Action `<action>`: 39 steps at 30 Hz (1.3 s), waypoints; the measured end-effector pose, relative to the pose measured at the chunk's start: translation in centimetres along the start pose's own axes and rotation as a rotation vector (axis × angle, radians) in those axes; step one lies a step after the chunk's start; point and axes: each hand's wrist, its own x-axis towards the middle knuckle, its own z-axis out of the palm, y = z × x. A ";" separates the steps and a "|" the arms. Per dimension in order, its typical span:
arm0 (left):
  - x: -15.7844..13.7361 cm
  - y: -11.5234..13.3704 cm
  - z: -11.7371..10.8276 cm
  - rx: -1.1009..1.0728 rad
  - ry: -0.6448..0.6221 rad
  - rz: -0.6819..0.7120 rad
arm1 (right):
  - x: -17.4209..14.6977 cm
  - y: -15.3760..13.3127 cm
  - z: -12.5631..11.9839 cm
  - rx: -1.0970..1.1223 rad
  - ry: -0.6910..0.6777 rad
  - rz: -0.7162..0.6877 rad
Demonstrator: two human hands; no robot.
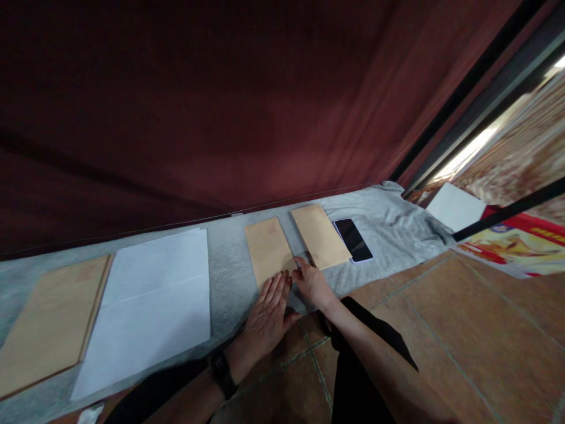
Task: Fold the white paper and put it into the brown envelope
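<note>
My left hand (270, 311) lies flat on the near end of a brown paper envelope (270, 250), its fingers stretched out together. Beside it, my right hand (314, 285) is closed at the envelope's right edge, thumb forward and the other fingers curled. What those curled fingers hold, if anything, is hidden. A second brown envelope (321, 235) lies just right of the first, close to my right hand. Its far corner bears faint reddish print, as does that of the first.
A grey cloth (227, 253) covers the narrow surface. On its left lie white paper sheets (154, 294) with a crease and a stack of larger brown envelopes (53, 318). A phone (354, 240) rests at right. A dark red curtain (212, 118) hangs behind; tiled floor (445, 306) shows below.
</note>
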 end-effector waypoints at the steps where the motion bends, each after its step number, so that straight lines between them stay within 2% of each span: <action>1: -0.1 0.0 0.1 0.010 -0.004 -0.002 | -0.3 -0.2 -0.4 -0.047 0.004 0.001; 4: -0.1 -0.1 0.3 0.007 -0.002 -0.016 | -1.6 -1.1 -1.2 -0.134 0.055 -0.026; 6: -0.1 -0.3 0.7 -0.003 -0.004 -0.011 | -2.3 -1.6 -1.0 -0.108 0.100 -0.112; 9: -0.4 -0.7 1.6 -0.008 -0.017 0.036 | -3.1 -1.8 0.9 0.003 0.105 -0.337; 11: -0.7 -0.9 2.1 0.000 -0.026 0.042 | -3.6 -1.4 2.6 0.002 0.095 -0.470; 15: -1.2 -0.8 1.9 0.044 -0.027 -0.018 | -4.3 0.1 4.5 -0.085 0.100 -0.566; 21: -1.9 -1.1 -0.2 0.069 -0.030 -0.028 | -4.6 2.0 3.9 -0.161 0.109 -0.636; 26: -3.3 -2.3 -1.0 0.079 -0.026 -0.024 | -4.6 2.9 3.9 -0.226 0.133 -0.630; 33: -4.6 -3.2 -1.8 0.056 -0.066 -0.048 | -4.5 3.3 4.8 -0.358 0.237 -0.608; 39: -4.6 -3.1 -1.9 0.040 -0.067 -0.052 | -5.1 2.4 5.2 -0.417 0.266 -0.573</action>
